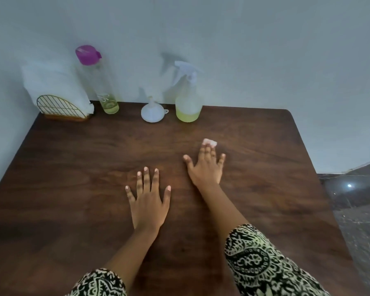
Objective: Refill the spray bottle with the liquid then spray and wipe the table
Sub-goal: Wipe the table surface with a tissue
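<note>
A clear spray bottle [188, 98] with a white trigger head stands at the back of the dark wooden table [73, 178], with yellow-green liquid in its bottom. Left of it lies a white funnel [151, 112], mouth down. Further left stands a tall clear bottle [102, 86] with a purple cap and a little yellow-green liquid. My right hand [206, 165] lies flat on the table, fingers pressing a small white tissue [209, 142] whose edge shows past the fingertips. My left hand [149, 199] rests flat on the table with its fingers spread and nothing in it.
A gold wire holder [59, 107] with white napkins stands in the back left corner against the wall. The table's right edge drops to a dark tiled floor [359, 210]. Patterned sleeves cover both my forearms near the bottom of the view.
</note>
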Motion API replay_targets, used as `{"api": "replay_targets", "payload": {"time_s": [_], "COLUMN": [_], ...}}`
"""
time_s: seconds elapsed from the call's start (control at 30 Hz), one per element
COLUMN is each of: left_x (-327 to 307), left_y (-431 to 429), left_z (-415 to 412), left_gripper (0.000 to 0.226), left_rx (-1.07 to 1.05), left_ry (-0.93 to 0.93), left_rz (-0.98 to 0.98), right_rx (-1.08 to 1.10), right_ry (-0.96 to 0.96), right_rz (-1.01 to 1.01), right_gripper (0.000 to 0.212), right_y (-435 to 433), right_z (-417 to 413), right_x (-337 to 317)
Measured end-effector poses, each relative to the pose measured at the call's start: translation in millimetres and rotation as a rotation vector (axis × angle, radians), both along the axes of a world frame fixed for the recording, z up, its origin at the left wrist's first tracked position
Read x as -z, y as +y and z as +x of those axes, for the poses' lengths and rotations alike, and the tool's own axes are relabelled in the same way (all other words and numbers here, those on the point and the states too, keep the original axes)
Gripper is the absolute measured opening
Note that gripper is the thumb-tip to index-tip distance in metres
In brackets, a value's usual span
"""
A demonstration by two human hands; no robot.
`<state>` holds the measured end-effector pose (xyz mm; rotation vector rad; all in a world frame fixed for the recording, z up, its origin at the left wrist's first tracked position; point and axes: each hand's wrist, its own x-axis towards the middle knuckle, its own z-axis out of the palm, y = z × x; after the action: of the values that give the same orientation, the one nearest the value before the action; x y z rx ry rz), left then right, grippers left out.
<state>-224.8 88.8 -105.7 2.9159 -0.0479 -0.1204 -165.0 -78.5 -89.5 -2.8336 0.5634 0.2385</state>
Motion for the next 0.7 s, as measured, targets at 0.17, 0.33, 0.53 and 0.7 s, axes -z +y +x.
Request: {"api": "replay_targets", "payload": {"time_s": [0.17,0.33,0.53,0.7], "left_x": [3.5,3.7,1.5,-2.4], "left_y": [0.7,1.8,1.8,1.7], "left_z": [-0.4,0.1,0.6,0.7], "left_gripper": [0.067,0.066,0.061,0.057], "left_rx": [-0.005,-0.020,-0.029,-0.065], "left_ry": [-0.023,-0.034,0.000,0.006], "left_rz": [-0.015,-0.056,-0.070,-0.152], "right_rx": [-0.393,-0.073,-0.233,-0.502], "right_ry": [0.023,0.058,0.039,0.035], "right_rz": [-0.006,-0.077,-0.007,0.010], "right_gripper": [0.077,0.076,0.082,0.068], "right_y": [40.9,-11.1,54.4,59.3], "right_z": [48.8,62.3,72.7,43.5], "right_x": [-4.2,-2.9,-8.2,-7.1]}}
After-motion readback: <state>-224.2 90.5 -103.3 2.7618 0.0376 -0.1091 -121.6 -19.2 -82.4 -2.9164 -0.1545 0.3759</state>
